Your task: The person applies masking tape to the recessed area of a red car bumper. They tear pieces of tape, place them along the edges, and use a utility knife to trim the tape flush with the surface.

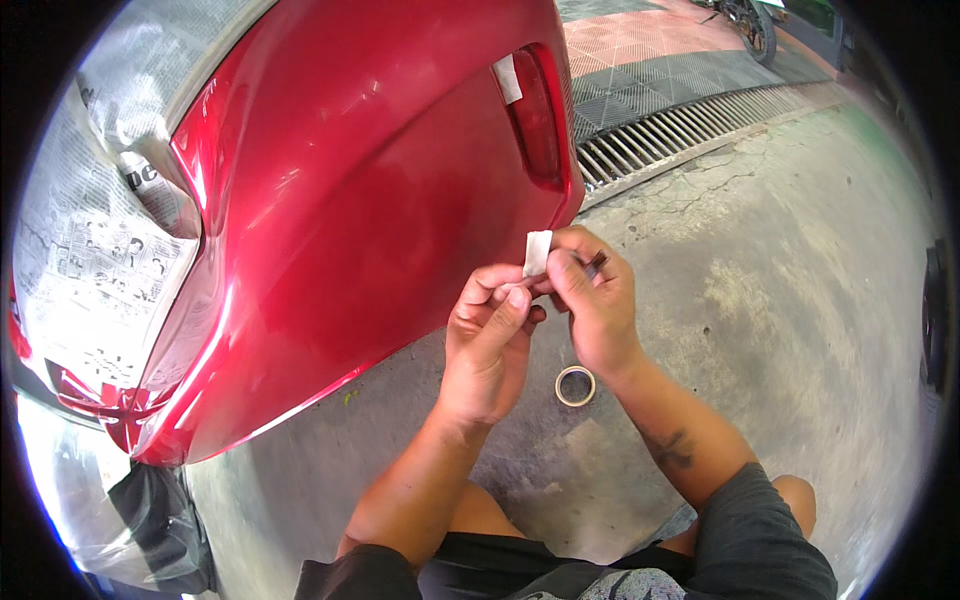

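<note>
A short strip of pale masking tape [537, 254] stands up between my two hands, in front of a glossy red car bumper [360, 230]. My left hand [488, 340] is closed, its thumb and fingertips pinched at the strip's lower end. My right hand [602, 300] is also closed, thumb against the bent forefinger at the strip's right side. A small dark flat piece [598, 263] pokes out between the right fingers; its kind is unclear. Set in the bumper is a red lamp [538, 135], with a white patch [508, 80] stuck near its top.
A roll of tape [574, 403] lies on the concrete floor [760, 330] below my hands. Newspaper [95, 270] and clear plastic sheeting [70, 500] cover the car at the left. A metal drain grate [690, 130] runs behind the bumper; a motorcycle wheel [758, 35] stands beyond.
</note>
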The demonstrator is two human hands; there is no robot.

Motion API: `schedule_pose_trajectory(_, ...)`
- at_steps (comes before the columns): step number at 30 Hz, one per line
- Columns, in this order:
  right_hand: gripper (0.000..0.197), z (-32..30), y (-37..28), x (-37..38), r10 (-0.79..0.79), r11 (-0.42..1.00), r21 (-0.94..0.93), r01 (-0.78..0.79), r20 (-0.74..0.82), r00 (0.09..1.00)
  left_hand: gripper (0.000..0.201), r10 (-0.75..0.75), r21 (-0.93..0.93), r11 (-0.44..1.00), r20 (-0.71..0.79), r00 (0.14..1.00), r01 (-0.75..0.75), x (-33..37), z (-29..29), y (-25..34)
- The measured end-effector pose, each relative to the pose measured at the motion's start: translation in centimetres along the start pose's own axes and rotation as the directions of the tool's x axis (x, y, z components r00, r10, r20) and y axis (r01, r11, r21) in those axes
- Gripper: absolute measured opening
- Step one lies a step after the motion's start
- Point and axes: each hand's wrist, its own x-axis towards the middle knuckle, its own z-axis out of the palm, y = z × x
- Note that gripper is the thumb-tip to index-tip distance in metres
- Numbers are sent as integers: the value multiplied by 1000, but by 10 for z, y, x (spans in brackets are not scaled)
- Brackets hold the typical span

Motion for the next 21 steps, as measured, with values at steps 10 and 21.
schedule_pose_trajectory(10, 23, -44, 7, 47, 308, 951, 6, -309, -114, 945, 13, 60, 195, 980, -80, 995, -43, -23, -18, 19)
schedule_pose_trajectory(21, 50, -30, -19, 56, -42, 962, -274, 10, -110, 993, 20, -7, 677, 715, -244, 970, 175, -24, -41, -6)
